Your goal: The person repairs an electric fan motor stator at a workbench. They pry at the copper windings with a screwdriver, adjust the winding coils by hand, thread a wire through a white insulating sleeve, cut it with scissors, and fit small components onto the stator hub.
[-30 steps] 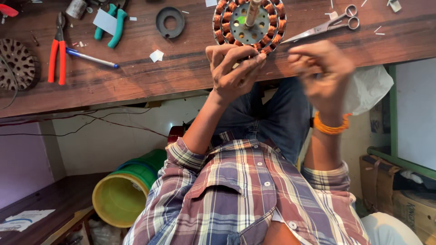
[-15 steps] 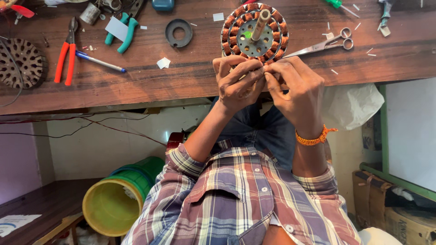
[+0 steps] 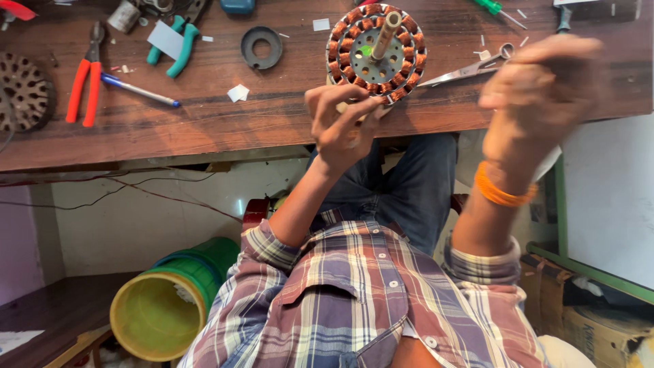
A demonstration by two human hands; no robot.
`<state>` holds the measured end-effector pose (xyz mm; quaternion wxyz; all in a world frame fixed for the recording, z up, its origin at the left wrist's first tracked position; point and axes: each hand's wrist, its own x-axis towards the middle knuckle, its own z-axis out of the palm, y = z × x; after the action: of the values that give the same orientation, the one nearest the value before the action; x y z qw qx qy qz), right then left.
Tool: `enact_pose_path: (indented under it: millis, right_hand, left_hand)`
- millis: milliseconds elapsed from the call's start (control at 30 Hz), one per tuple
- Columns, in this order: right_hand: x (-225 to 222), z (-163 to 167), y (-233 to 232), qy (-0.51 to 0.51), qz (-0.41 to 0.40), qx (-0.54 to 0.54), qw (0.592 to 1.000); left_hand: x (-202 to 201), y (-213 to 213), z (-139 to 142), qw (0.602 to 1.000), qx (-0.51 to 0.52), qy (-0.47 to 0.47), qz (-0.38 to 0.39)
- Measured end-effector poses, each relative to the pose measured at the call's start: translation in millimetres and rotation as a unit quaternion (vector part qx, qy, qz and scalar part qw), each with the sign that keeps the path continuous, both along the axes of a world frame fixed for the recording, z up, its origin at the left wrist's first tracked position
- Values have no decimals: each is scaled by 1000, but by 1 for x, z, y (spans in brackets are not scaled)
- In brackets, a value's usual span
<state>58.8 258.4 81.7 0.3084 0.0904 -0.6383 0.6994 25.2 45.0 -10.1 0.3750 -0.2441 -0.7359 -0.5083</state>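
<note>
1. We see the stator (image 3: 377, 53), a round core ringed with copper windings and a pale shaft through its centre, at the near edge of the wooden bench (image 3: 204, 129), directly above our left fingertips.
2. Our left hand (image 3: 340, 126) has its fingers (image 3: 354, 112) curled up under the lower rim of the stator, touching the windings there. The grip is narrow, a pinch at the rim. We cannot tell whether anything thin sits between the fingertips.
3. Our right hand (image 3: 538, 88) is raised to the right of the stator, well apart from it and motion-blurred. The fingers look bunched together, but we cannot tell whether they hold anything. An orange band (image 3: 501, 194) circles that wrist.
4. Scissors (image 3: 470, 68) lie on the bench between the stator and the right hand, blades pointing toward the stator.
5. Left of the left fingers: small white paper scraps (image 3: 238, 93), a dark metal ring (image 3: 261, 47), a blue-tipped pen (image 3: 139, 90), red-handled pliers (image 3: 85, 82), teal-handled pliers (image 3: 178, 48).
6. Far left on the bench: a dark slotted rotor disc (image 3: 24, 92).
7. Below the bench, left of our plaid shirt (image 3: 354, 300): a yellow-and-green bucket (image 3: 163, 307) lying on its side.
</note>
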Motion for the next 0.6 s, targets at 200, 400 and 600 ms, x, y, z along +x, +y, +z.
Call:
enact_pose_path:
  millis: [200, 400, 600]
  right_hand:
    - [-16, -9, -33, -126, -15, 318, 940]
    - [-29, -3, -61, -171, -46, 471, 864]
    - [-23, 4, -50, -203, 74, 260, 941]
  left_hand:
    - [13, -8, 7, 983, 115, -139, -43]
    - [11, -21, 19, 975, 149, -161, -33]
    - [3, -25, 11, 960, 218, -168, -51]
